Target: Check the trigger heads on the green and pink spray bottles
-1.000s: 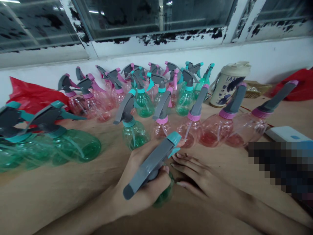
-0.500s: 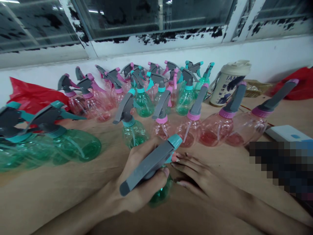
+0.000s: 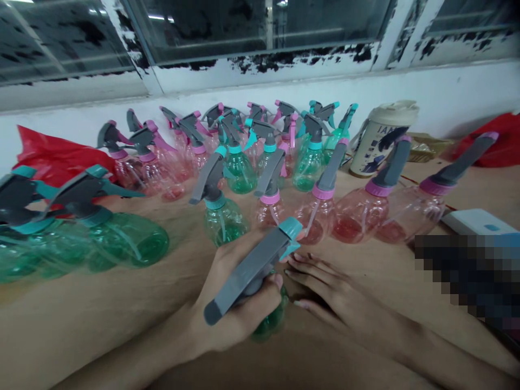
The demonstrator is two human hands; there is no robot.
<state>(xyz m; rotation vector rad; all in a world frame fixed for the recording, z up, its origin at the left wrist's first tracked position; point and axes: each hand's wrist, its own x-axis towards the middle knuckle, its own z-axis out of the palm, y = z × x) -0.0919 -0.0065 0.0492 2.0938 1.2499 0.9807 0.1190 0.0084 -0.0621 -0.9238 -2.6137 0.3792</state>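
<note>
My left hand (image 3: 238, 327) is closed around the neck of a green spray bottle (image 3: 252, 271), just under its grey head with a turquoise nozzle. The nozzle points away and to the right. Most of the bottle's clear green body is hidden by the hand and the head. To its right, my right hand (image 3: 331, 292) lies palm down on the table with the fingers stretched toward the bottle. It holds nothing. Directly beyond my hands stand another green spray bottle (image 3: 225, 219) and a pink spray bottle (image 3: 311, 225).
Several green spray bottles (image 3: 130, 238) stand at the left. A group of pink and green bottles (image 3: 241, 170) fills the back by the wall. A printed cup (image 3: 376, 143), a red bag (image 3: 60, 162) and a white box (image 3: 475, 219) are also on the table (image 3: 122, 309).
The spray bottle in my left hand has turned slightly, its nozzle now a little higher and its trigger showing more. My right hand has stayed in place.
</note>
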